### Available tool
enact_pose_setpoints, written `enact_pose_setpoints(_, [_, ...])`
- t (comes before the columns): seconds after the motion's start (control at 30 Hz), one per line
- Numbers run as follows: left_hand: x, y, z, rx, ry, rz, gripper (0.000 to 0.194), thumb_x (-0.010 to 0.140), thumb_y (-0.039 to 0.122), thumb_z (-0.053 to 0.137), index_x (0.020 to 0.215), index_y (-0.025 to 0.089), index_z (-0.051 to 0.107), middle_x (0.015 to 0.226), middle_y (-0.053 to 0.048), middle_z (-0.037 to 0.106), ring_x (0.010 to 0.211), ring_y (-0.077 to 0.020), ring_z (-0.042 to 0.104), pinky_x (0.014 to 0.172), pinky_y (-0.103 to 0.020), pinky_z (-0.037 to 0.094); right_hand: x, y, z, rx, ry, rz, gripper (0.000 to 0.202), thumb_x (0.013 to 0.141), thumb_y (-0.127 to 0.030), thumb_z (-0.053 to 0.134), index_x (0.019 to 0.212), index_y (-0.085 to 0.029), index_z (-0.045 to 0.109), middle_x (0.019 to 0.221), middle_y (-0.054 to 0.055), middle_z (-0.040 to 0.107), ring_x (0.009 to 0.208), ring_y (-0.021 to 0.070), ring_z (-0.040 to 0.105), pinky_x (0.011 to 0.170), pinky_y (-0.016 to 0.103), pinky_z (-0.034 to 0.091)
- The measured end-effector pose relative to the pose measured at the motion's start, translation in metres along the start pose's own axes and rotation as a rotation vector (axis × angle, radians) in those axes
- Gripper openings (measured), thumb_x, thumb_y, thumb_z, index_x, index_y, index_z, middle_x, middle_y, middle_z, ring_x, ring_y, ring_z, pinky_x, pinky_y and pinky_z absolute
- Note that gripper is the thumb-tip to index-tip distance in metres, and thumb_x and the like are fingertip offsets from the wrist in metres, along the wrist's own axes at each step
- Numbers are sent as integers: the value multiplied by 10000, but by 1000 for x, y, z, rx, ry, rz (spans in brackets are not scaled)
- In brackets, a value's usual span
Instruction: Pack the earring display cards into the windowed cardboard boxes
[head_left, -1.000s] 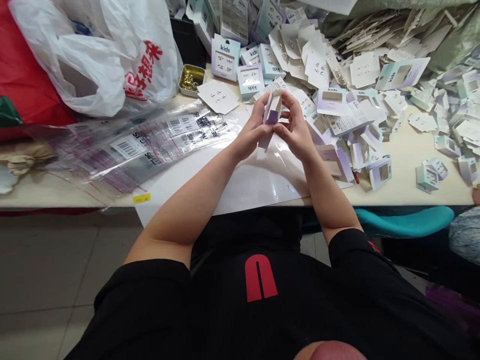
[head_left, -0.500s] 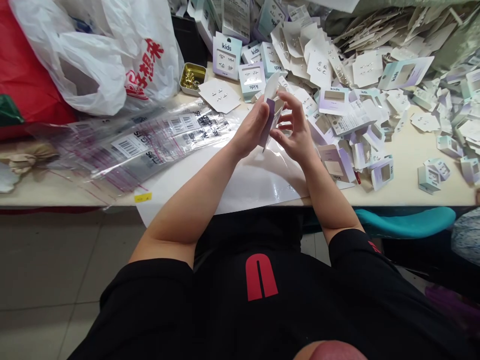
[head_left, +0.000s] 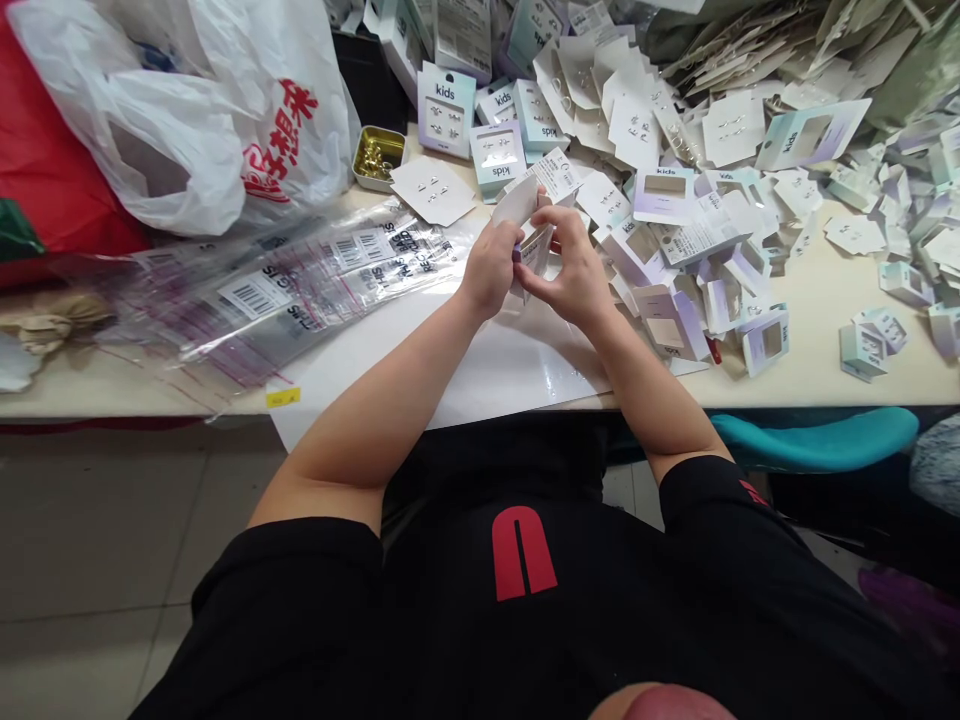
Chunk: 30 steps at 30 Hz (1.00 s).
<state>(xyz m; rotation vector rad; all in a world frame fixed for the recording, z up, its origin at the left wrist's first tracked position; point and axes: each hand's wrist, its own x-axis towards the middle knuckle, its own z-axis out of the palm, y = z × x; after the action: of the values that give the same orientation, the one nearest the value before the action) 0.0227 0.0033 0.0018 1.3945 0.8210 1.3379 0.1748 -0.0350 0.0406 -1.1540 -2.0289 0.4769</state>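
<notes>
A small folded card box (head_left: 535, 247), white and purple with printed text, is between my two hands above the white sheet. My left hand (head_left: 491, 265) is closed on its left side, where a white flap sticks up. On the right side, the thumb and fingers of my right hand (head_left: 574, 268) pinch the box. Just beyond my hands lie a white card with small earrings (head_left: 433, 191) and a purple and mint "kids" box (head_left: 498, 158).
Plastic bags with barcodes (head_left: 300, 290) lie to the left, below a white carrier bag (head_left: 292, 140). A tin of gold pieces (head_left: 379, 157) stands behind. Many boxes and cards (head_left: 667, 320) cover the right side. A teal chair edge (head_left: 817, 440) shows at the table front.
The box has tilted and turned in my hands, and its white flap now leans to the left. My right hand has moved slightly left, closer to my left hand.
</notes>
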Motion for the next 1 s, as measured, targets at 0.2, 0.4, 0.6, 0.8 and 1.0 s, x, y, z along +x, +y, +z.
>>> enact_pose_setpoints(0.2, [6, -11, -7, -34, -114, 20, 549, 1000, 303, 463, 1535, 246, 567, 1677, -43, 584, 1644, -257, 466, 1378, -385, 389, 2, 22, 9, 101, 19, 70, 840, 953, -482, 744, 1603, -264, 258, 1613, 146, 539, 1207, 246, 719, 1076, 449, 627])
enact_pose_setpoints(0.4, [2, -1, -10, 95, -184, 45, 661, 1142, 500, 410, 1725, 193, 355, 1787, -100, 438, 1717, -268, 327, 1432, -415, 277, 4, 16, 1, 3, -34, 76, 654, 987, -419, 754, 1540, -227, 462, 1627, 128, 569, 1335, 241, 652, 1175, 409, 573])
enact_pose_setpoints(0.6, [-8, 28, -9, 78, -263, -31, 728, 1162, 692, 118, 1707, 329, 438, 1761, 12, 478, 1711, -356, 312, 1417, -510, 336, 5, 5, -3, -138, -90, 150, 714, 977, -402, 789, 1594, -260, 458, 1646, 118, 574, 1413, 310, 618, 1197, 504, 575])
enact_pose_setpoints(0.8, [2, 15, -11, 122, -262, -41, 584, 1176, 514, 450, 1718, 304, 400, 1808, 24, 397, 1748, -315, 206, 1452, -487, 227, 6, 11, -1, -245, -30, 119, 848, 941, -422, 810, 1633, -199, 374, 1634, 172, 558, 1477, 362, 585, 1202, 559, 567])
enact_pose_setpoints(1.0, [0, 12, -7, 123, -194, 52, 542, 1150, 475, 441, 1631, 240, 523, 1761, -55, 482, 1695, -273, 379, 1427, -410, 314, 9, 15, -1, -293, 20, 33, 1026, 993, -578, 703, 1774, -283, 107, 1753, 114, 437, 1648, 381, 398, 1363, 660, 354])
